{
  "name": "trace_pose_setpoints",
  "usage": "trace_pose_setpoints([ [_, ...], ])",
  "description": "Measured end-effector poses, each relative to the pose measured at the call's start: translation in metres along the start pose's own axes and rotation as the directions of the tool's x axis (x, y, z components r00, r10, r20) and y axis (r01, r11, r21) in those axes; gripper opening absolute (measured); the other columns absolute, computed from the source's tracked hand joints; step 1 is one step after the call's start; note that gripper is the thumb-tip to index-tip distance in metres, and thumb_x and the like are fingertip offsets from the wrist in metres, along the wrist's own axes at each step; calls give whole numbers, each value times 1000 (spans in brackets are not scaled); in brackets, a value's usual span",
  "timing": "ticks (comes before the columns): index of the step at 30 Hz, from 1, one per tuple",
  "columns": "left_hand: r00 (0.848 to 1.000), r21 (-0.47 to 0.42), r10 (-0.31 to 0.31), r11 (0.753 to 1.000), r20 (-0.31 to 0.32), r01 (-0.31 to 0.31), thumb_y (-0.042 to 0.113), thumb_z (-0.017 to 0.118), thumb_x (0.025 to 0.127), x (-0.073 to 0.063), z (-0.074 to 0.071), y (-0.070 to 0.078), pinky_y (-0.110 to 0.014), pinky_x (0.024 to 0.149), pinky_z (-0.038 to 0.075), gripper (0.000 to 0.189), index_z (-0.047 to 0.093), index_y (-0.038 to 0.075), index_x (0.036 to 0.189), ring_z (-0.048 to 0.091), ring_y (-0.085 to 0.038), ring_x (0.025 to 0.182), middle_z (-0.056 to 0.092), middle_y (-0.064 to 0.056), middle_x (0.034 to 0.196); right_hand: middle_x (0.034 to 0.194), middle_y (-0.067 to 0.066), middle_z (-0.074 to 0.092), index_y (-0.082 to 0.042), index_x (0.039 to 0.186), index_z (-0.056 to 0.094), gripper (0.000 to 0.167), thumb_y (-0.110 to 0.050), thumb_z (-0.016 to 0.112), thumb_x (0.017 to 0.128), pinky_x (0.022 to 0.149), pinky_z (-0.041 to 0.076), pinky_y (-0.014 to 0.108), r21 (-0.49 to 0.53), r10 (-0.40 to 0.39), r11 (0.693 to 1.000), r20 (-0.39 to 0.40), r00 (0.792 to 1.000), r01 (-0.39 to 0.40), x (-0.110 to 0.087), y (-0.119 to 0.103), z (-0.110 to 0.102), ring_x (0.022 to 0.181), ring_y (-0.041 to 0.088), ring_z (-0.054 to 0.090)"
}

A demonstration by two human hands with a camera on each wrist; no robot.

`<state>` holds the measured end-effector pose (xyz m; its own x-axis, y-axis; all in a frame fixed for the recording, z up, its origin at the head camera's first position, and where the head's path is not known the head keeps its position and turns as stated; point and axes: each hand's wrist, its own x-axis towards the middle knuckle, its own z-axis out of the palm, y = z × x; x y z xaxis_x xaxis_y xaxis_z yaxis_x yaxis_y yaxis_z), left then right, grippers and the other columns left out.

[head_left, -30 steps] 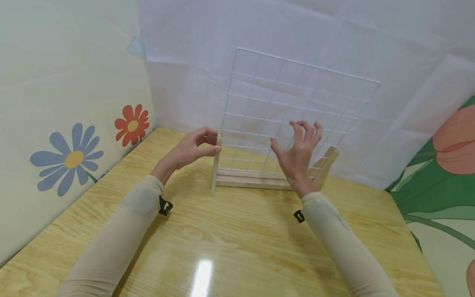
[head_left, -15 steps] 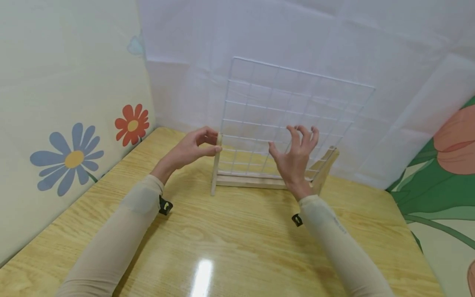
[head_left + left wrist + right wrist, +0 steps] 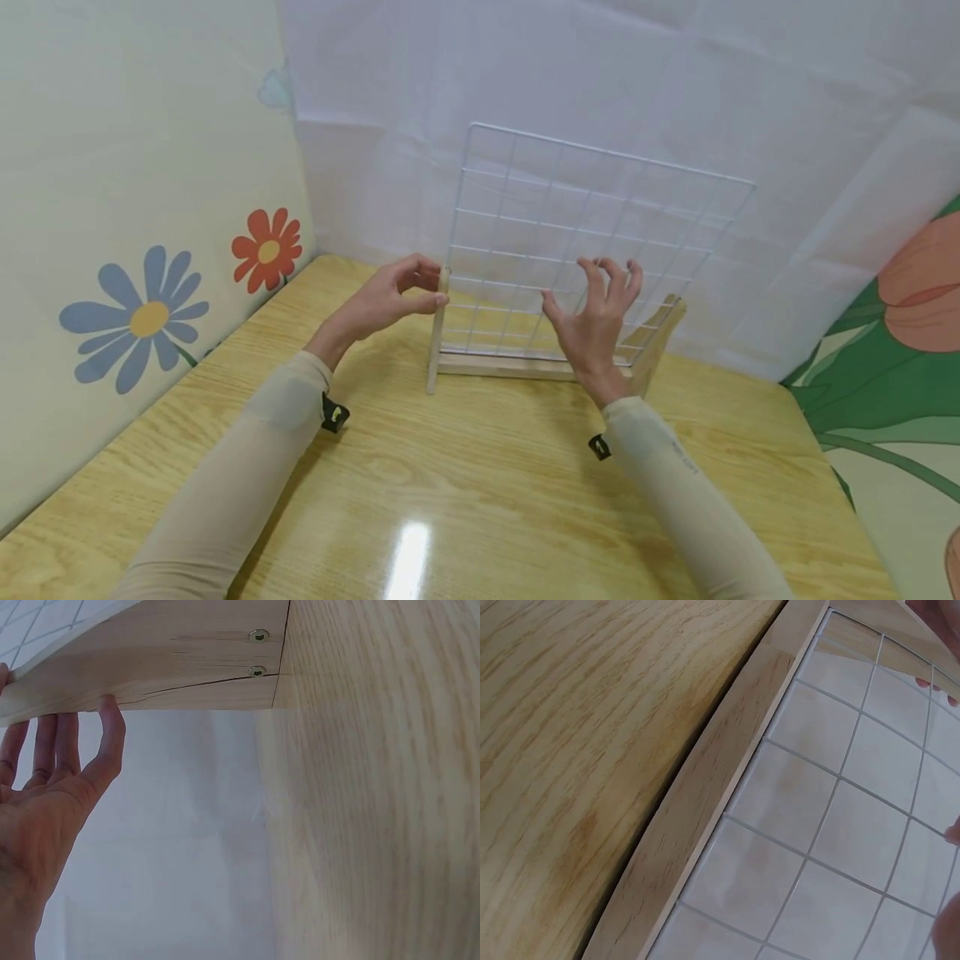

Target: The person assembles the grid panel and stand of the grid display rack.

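Observation:
A white wire grid panel [image 3: 525, 221] stands upright with its bottom edge at the crossbar [image 3: 502, 365] of a wooden stand. My right hand [image 3: 598, 329] grips the grid's wires with thumb and fingers curled at its middle. In the right wrist view, the grid's lower wire lies along the wooden crossbar [image 3: 712, 765]. My left hand [image 3: 378, 302] pinches the upper end of the stand's left side panel [image 3: 437, 342] between thumb and fingers. Two screws show near the foot of that side panel [image 3: 180, 656] in the left wrist view, with a dark crack beside one.
The stand's right side panel [image 3: 658, 342] rises behind my right forearm. Everything stands on a wood-grain table [image 3: 480, 483]. A white cloth [image 3: 375, 183] hangs close behind, and flower-printed cloth [image 3: 150, 167] covers the left side.
The wire grid has moved down and slightly left, its lower edge now at the crossbar. My right hand has gone down with it. The left hand has stayed on the side panel.

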<state>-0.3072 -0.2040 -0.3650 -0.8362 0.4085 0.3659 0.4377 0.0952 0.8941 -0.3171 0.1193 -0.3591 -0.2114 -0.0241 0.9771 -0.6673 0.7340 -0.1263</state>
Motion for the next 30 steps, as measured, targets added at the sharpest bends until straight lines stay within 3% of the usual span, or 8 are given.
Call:
trace_pose_setpoints([
  [9,1000,2,-6,1000,9,5,17,75,96,1,2,-2,-41,91,57,43,56,2,131,57,-30,117,59,-22,127,120,21,55,0,117,64,60,-18,94,69,113,32,58,-16,12,1000,15,1000,-12,-4,1,-3,141,44,28],
  [19,1000,9,6,1000,10,-7,19,76,95,12,2,-5,-42,91,57,46,55,1,132,56,-31,117,60,-19,125,125,21,52,-2,125,59,63,-22,93,75,109,38,58,-77,0,997,81,997,7,-5,11,-2,142,49,25],
  [21,1000,52,3,999,9,-4,22,76,95,13,3,-5,-46,92,56,48,56,1,133,57,-30,117,60,-18,125,128,21,51,-2,127,58,64,-23,91,77,107,42,57,-90,14,996,122,992,-3,-6,12,-4,143,50,23],
  [23,1000,140,-10,990,4,9,28,76,95,10,5,-6,-49,94,54,49,57,4,134,58,-29,116,62,-14,124,132,21,49,-3,132,56,65,-22,89,79,107,41,58,-96,37,995,194,980,-19,-11,11,-10,145,50,19],
  [26,1000,311,-10,950,9,7,33,76,95,2,5,0,-51,94,52,52,58,8,137,59,-26,115,65,-8,121,142,21,44,-6,140,52,69,-22,85,82,110,32,66,-103,70,994,332,941,-37,-15,9,-24,148,49,12],
  [30,999,453,33,891,-1,-29,31,74,97,-9,-4,23,-52,95,52,54,56,8,142,58,-27,117,64,-10,124,151,23,42,-7,149,47,72,-25,79,86,108,19,77,-103,87,994,440,894,-45,-12,4,-52,149,47,16],
])
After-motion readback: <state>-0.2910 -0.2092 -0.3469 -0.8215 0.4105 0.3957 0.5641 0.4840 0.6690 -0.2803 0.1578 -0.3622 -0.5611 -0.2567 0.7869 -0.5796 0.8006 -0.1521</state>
